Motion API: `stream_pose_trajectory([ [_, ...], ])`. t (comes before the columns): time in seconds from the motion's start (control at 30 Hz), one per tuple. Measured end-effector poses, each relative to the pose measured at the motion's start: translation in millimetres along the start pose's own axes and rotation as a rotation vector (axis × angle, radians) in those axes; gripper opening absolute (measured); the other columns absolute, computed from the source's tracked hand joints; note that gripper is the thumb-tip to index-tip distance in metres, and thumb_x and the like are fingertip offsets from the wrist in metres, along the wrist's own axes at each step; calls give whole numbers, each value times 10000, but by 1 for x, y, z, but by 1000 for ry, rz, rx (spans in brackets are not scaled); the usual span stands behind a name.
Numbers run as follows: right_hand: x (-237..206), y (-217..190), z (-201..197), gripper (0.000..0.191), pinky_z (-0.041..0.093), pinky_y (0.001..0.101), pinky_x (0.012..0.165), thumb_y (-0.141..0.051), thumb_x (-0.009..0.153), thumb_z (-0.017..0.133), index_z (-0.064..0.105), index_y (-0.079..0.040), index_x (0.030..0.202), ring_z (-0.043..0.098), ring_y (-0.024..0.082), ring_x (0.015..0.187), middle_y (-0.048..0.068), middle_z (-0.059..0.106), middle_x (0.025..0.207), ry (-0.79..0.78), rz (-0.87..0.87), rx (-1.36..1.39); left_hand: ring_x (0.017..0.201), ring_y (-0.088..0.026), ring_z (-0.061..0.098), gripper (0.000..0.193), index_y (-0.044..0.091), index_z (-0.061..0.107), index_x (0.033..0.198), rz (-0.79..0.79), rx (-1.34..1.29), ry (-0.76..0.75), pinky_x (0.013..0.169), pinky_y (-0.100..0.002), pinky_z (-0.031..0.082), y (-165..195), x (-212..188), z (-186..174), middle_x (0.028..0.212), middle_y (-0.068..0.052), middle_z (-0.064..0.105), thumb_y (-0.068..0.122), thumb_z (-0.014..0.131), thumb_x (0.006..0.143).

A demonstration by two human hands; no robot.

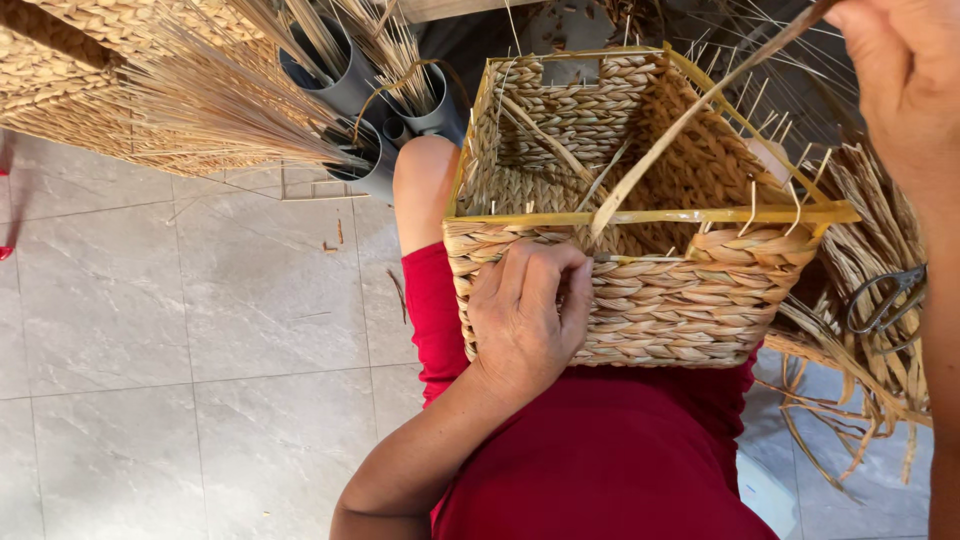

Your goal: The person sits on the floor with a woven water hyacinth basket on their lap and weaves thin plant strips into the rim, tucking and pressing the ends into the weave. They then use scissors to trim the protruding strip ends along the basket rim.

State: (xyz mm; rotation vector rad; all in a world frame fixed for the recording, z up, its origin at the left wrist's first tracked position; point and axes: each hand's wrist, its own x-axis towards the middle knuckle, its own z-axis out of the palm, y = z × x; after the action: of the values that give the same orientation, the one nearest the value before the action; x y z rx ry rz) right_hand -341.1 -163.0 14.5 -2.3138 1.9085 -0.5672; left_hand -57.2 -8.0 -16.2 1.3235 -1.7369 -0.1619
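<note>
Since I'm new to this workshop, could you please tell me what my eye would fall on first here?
First the woven basket with its yellow frame, resting on the lap in the middle. The left hand presses against its near wall, while the right hand, top right, pulls a long flat strand up from the rim. Scissors lie on loose straw at the right.

The left hand point(527, 315) was held near the scene's middle, fingers curled inward and wrist bent, forearm extended from the near edge, while the right hand point(900, 90) was raised at the far right, fingers pinched together.
</note>
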Motion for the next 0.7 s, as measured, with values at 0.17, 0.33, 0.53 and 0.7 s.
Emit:
stream_pose_trajectory([
  [0.17, -15, -56, -28, 146, 463, 288, 646, -23, 1015, 697, 707, -2, 1159, 623, 200, 723, 133, 682, 915, 35, -219, 287, 773, -237, 611, 263, 85, 563, 1039, -3, 3, -6, 696, -384, 434, 0, 0, 0, 938, -38, 610, 40, 786, 907],
  [0.33, -47, -109, -43, 150, 532, 264, 634, -28, 890, 754, 732, -39, 1038, 695, 154, 744, 67, 731, 923, -181, -449, 455, 764, -252, 603, 286, 86, 560, 1031, -20, 5, 2, 696, -391, 433, 1, -1, 2, 911, -45, 594, 21, 789, 872],
  [0.53, -44, -125, -27, 213, 548, 396, 845, -46, 762, 786, 679, -26, 945, 689, 289, 1025, 113, 709, 1132, -61, -848, 279, 793, -269, 619, 325, 79, 561, 1046, -30, 5, -6, 714, -399, 443, 1, -3, 1, 937, -65, 590, 13, 790, 825],
  [0.7, -44, -118, -13, 244, 531, 379, 756, -36, 810, 765, 646, -23, 1023, 693, 242, 898, 91, 723, 1090, -57, -894, 145, 827, -267, 630, 340, 78, 554, 1060, -16, -38, -9, 736, -395, 453, -1, -2, -1, 968, -65, 597, 12, 777, 812],
])
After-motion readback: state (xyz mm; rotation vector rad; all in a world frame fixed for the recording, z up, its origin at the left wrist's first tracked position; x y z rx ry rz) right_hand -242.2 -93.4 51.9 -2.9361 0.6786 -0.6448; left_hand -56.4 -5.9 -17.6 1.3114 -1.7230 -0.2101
